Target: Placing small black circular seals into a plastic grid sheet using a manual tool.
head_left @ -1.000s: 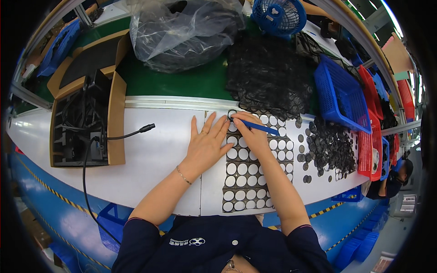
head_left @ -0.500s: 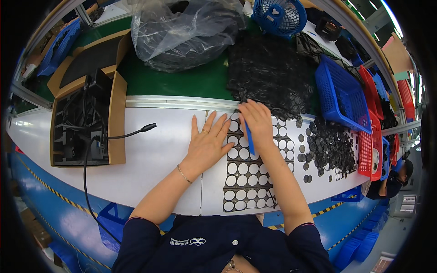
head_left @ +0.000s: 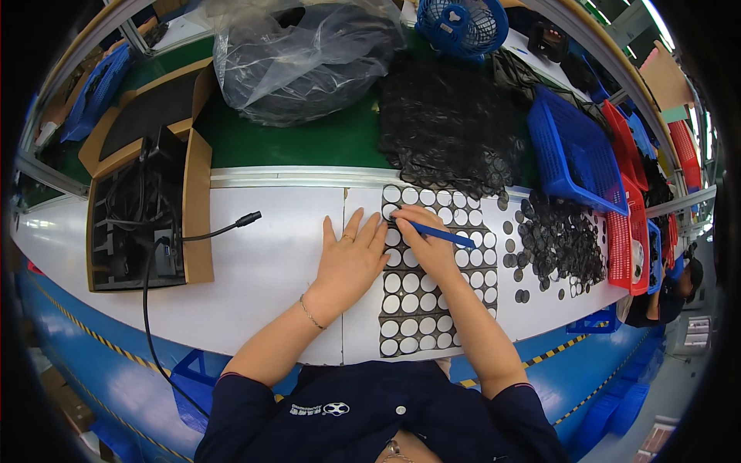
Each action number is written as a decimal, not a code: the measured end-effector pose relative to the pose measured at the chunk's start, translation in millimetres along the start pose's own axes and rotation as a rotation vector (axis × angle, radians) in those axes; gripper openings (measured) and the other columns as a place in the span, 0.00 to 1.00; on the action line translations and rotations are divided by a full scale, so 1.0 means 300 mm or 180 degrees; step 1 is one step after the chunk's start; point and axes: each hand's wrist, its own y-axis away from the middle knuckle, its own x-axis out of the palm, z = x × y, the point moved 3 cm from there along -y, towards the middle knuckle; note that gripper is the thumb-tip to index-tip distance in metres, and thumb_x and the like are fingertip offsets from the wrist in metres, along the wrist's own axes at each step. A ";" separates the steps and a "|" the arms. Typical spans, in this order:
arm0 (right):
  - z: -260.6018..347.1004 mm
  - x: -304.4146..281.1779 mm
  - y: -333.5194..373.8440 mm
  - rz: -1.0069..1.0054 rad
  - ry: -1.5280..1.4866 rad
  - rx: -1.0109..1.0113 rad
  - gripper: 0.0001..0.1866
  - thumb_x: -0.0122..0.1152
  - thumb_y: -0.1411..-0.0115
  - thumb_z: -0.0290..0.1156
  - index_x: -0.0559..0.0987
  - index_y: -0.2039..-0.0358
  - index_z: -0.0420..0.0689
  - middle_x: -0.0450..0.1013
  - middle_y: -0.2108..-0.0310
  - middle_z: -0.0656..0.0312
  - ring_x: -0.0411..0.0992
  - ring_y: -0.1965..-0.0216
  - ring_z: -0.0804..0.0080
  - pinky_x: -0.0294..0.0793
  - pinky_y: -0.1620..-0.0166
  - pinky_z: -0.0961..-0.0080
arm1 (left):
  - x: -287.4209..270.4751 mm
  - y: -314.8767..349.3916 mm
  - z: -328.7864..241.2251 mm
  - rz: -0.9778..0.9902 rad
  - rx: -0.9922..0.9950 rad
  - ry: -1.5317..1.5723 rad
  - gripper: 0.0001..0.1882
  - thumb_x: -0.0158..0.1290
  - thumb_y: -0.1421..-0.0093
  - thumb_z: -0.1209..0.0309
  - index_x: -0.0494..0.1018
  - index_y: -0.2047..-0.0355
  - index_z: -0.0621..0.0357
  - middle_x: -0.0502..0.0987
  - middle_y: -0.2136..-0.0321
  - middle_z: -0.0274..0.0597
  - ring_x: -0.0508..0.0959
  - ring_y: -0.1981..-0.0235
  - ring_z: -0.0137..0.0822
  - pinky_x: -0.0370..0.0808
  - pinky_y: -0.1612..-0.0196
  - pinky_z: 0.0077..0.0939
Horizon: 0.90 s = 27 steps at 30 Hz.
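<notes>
A dark sheet with rows of round white discs (head_left: 409, 303) lies on the white tabletop in front of me. My left hand (head_left: 346, 266) rests flat with fingers spread, its fingertips and thumb at the sheet's left edge. Over the upper rows, my right hand (head_left: 427, 251) is closed around a slim blue stick-like tool (head_left: 448, 234). The tool slants across the hand, its back end pointing right. Its working tip is near a white disc at the sheet's left edge and too small to make out. My right hand and forearm cover some discs.
Right of the sheet lies a heap of loose dark discs (head_left: 559, 243). Behind it stand a blue basket (head_left: 575, 181) and red baskets (head_left: 629, 239). Stacked dark sheets (head_left: 451, 116), a clear plastic bag (head_left: 305, 69) and a blue fan (head_left: 463, 27) sit farther back. A cardboard box (head_left: 198, 208) with cables stands left.
My right hand has come down and left from the sheet's far edge. The blue tool has swung from near upright to a slant. My left hand has shifted slightly toward me.
</notes>
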 end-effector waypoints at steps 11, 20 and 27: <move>0.042 0.013 0.002 -0.0017 0.0764 -0.0608 0.11 0.63 0.38 0.34 0.84 0.56 0.46 0.79 0.54 0.58 0.73 0.46 0.61 0.65 0.41 0.62 | -0.007 0.007 -0.009 0.0116 0.0004 -0.0076 0.29 0.55 0.37 0.56 0.71 0.41 0.60 0.68 0.36 0.42 0.62 0.32 0.46 0.60 0.41 0.75; 0.016 -0.212 -0.143 -0.1385 0.0597 -0.0437 0.12 0.61 0.36 0.28 0.81 0.53 0.37 0.79 0.56 0.52 0.77 0.53 0.60 0.71 0.45 0.67 | -0.008 0.006 -0.011 0.0199 -0.0017 -0.0118 0.30 0.54 0.36 0.57 0.69 0.39 0.61 0.66 0.36 0.40 0.61 0.32 0.46 0.59 0.43 0.78; -0.113 -0.272 0.035 -0.0835 -0.0404 0.0900 0.16 0.57 0.31 0.36 0.81 0.50 0.39 0.79 0.52 0.55 0.74 0.50 0.70 0.70 0.45 0.74 | -0.006 0.004 -0.019 0.0163 -0.0015 -0.0097 0.30 0.54 0.36 0.57 0.68 0.39 0.61 0.66 0.36 0.42 0.61 0.32 0.48 0.58 0.40 0.75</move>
